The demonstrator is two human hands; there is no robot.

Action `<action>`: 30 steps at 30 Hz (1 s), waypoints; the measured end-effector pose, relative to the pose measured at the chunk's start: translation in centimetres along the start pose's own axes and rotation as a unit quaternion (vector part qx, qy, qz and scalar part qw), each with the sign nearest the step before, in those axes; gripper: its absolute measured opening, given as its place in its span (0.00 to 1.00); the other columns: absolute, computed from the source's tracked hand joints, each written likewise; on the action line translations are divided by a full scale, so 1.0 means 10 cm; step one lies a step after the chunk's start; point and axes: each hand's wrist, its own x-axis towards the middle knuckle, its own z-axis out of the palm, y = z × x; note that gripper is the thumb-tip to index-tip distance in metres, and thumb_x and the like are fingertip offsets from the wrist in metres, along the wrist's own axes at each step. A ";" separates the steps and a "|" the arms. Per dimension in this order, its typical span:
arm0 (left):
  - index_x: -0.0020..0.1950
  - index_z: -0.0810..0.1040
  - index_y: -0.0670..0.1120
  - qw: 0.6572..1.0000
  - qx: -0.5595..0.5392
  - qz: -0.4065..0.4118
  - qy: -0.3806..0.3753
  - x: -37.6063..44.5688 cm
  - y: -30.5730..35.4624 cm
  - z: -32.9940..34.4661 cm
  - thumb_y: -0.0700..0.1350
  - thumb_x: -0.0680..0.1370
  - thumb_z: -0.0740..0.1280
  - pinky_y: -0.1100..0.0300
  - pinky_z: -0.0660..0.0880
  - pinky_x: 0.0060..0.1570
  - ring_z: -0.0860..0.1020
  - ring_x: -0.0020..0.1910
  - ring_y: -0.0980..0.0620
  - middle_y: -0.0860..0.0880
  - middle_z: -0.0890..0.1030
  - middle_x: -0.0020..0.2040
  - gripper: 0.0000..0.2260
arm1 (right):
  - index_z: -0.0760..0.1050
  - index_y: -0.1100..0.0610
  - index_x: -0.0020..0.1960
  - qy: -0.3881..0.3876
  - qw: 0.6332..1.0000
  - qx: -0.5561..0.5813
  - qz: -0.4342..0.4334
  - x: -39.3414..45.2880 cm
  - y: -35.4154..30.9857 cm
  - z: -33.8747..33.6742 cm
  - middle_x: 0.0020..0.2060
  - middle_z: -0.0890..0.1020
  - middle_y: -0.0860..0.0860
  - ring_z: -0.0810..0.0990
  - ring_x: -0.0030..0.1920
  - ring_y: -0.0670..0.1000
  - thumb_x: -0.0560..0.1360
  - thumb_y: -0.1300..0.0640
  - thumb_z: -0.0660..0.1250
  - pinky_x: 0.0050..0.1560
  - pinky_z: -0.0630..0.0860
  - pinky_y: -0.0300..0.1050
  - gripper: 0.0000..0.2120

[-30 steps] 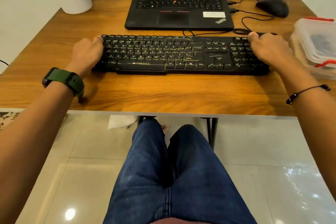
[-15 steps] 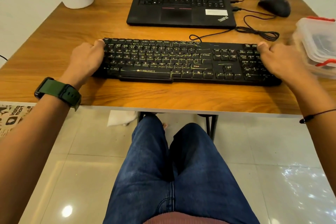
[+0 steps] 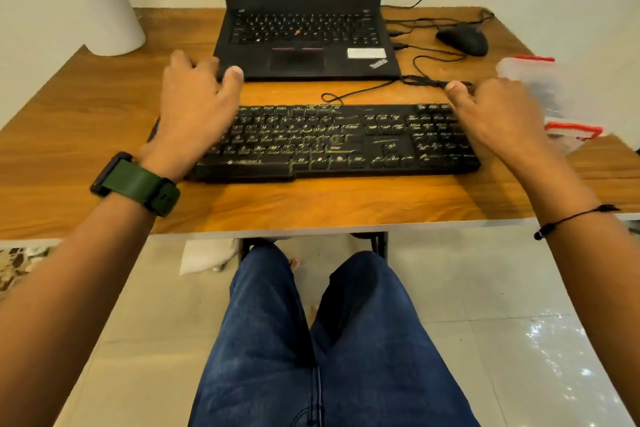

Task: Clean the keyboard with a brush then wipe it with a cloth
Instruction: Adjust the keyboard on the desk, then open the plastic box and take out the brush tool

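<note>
No brush or cloth is seen, so cleaning is judged unstarted; nothing is held in either loose grip, left hand (image 3: 197, 111) and right hand (image 3: 491, 114), over the keyboard (image 3: 332, 140).

We see a black keyboard (image 3: 332, 142) with yellow-green key legends on a brown wood-grain worktop (image 3: 346, 204). Behind it we find a black laptop (image 3: 304, 42), a black mouse (image 3: 462, 39), a white plant pot (image 3: 107, 17) and a clear box (image 3: 540, 87) with red clips.

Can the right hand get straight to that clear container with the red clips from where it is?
Probably yes. The right hand hangs over the keyboard's right end, and the container sits just beyond it with nothing between.
</note>
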 end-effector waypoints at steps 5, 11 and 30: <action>0.70 0.66 0.42 0.992 -0.073 0.081 -0.058 0.17 0.69 0.25 0.52 0.80 0.55 0.55 0.63 0.58 0.67 0.64 0.43 0.39 0.69 0.64 0.21 | 0.77 0.63 0.50 0.079 0.997 -0.020 -0.009 0.02 0.16 -0.32 0.46 0.80 0.61 0.75 0.45 0.58 0.78 0.42 0.54 0.42 0.66 0.46 0.25; 0.69 0.69 0.43 0.954 -0.167 0.201 -0.150 0.28 1.65 0.59 0.53 0.79 0.57 0.59 0.66 0.52 0.73 0.60 0.46 0.42 0.73 0.62 0.22 | 0.75 0.62 0.60 0.100 0.991 -0.089 0.028 0.05 0.56 -0.63 0.54 0.79 0.62 0.74 0.57 0.62 0.77 0.43 0.57 0.49 0.71 0.49 0.25; 0.46 0.74 0.43 0.916 -0.116 0.301 -0.238 0.75 3.08 1.60 0.46 0.75 0.59 0.53 0.70 0.52 0.74 0.52 0.44 0.39 0.76 0.50 0.08 | 0.75 0.57 0.61 -0.039 0.997 -0.033 -0.055 -0.12 1.10 -0.47 0.57 0.78 0.55 0.73 0.55 0.53 0.75 0.53 0.66 0.50 0.65 0.39 0.16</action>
